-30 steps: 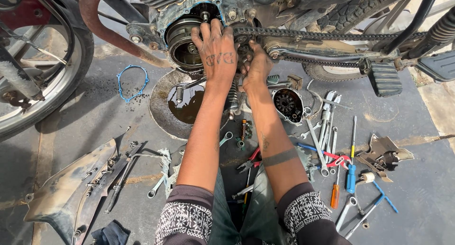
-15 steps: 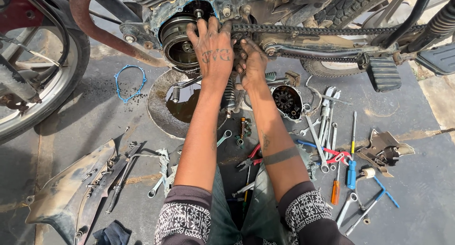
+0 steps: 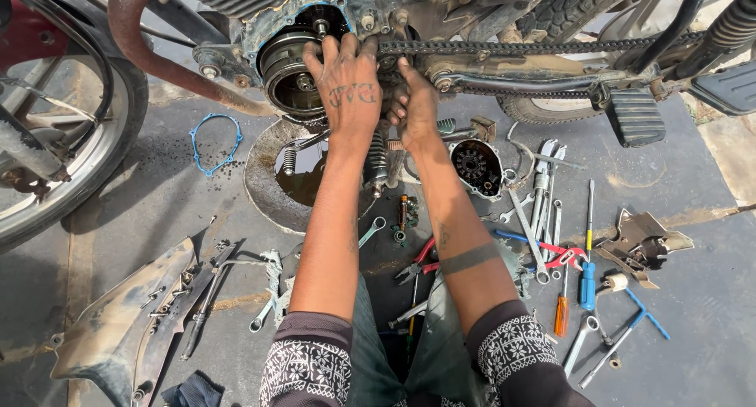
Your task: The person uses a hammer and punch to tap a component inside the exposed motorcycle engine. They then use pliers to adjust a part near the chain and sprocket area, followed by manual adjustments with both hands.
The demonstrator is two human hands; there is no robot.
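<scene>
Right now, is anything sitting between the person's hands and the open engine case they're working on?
Nothing visible does. The left hand lies flat on the open engine case, fingers over its round rotor. The right hand presses the case beside the drive chain, which runs off to the side.

Our right hand [image 3: 416, 100] hides its fingertips behind the drive chain [image 3: 535, 46]; the front wheel [image 3: 55, 139] and footpeg [image 3: 728, 88] run off frame.
</scene>
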